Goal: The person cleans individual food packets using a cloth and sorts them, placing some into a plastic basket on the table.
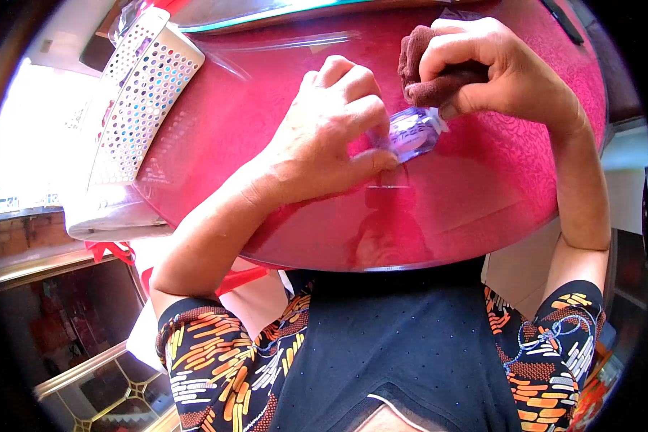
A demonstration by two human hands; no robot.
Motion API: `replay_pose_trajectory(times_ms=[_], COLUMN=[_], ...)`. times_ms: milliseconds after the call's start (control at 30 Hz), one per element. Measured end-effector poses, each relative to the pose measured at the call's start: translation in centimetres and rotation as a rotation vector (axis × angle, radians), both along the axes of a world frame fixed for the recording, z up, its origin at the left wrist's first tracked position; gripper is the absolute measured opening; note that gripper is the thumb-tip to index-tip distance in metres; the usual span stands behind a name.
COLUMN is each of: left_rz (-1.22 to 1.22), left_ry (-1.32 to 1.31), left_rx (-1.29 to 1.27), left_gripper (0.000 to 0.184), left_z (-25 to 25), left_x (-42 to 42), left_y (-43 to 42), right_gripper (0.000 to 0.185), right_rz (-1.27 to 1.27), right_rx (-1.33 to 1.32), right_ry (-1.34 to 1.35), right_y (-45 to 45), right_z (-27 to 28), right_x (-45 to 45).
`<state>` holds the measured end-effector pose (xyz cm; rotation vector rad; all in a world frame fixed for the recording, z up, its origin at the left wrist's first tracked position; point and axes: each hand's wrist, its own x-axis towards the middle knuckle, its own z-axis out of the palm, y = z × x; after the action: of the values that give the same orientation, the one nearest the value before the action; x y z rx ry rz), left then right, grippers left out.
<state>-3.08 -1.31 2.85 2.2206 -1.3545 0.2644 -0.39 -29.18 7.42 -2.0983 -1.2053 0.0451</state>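
Note:
A small shiny purple packet (pixel 415 133) with dark printing is pinched at its left end between the thumb and fingers of my left hand (pixel 327 126). Balled up inside my right hand (pixel 493 72) is a brown cloth (pixel 439 88), its folds showing past the curled fingers. The tip of my right thumb lies close to the packet's pale right corner; whether it touches cannot be made out. Both hands are over the round red table (pixel 453 209), which has a glossy clear cover. The undersides of my fingers are hidden.
A white perforated plastic basket (pixel 151 93) stands at the table's left edge. Along the far side lies something with a teal rim (pixel 281 16). A dark, slim object (pixel 561 21) is at the upper right. The near table edge curves just before my body.

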Motion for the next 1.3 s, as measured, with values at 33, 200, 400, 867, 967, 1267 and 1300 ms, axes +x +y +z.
replay_pose_trajectory(times_ms=[33, 200, 400, 867, 967, 1267, 1300], left_rz=[0.018, 0.041, 0.059, 0.093, 0.099, 0.156, 0.155], left_ry=[-0.029, 0.002, -0.01, -0.025, -0.008, -0.009, -0.016], left_rx=[-0.011, -0.039, -0.047, -0.106, -0.104, -0.084, -0.082], left_gripper=[0.03, 0.029, 0.034, 0.029, 0.028, 0.025, 0.024], left_z=[-0.4, -0.6, -1.0, -1.9, -1.7, -1.4, -1.4], left_x=[0.3, 0.8, 0.9, 0.9, 0.6, 0.4, 0.4], left_y=[-0.1, 0.2, 0.2, 0.0, -0.2, -0.2, -0.2], right_gripper=[0.028, 0.028, 0.023, 0.019, 0.018, 0.026, 0.026], right_rz=[-0.006, -0.078, -0.054, -0.085, -0.116, -0.037, -0.061], right_rx=[-0.008, -0.187, -0.123, -0.254, -0.229, -0.127, -0.248], right_ry=[-0.007, -0.054, -0.286, -0.273, -0.159, -0.216, -0.211], right_y=[0.2, 0.9, 1.4, 3.1, 2.1, 2.9, 2.8], right_z=[0.2, 0.8, -1.3, -0.3, -0.2, -0.2, 0.4], right_x=[-0.3, -1.7, -1.1, -3.6, -2.5, -3.1, -3.5])
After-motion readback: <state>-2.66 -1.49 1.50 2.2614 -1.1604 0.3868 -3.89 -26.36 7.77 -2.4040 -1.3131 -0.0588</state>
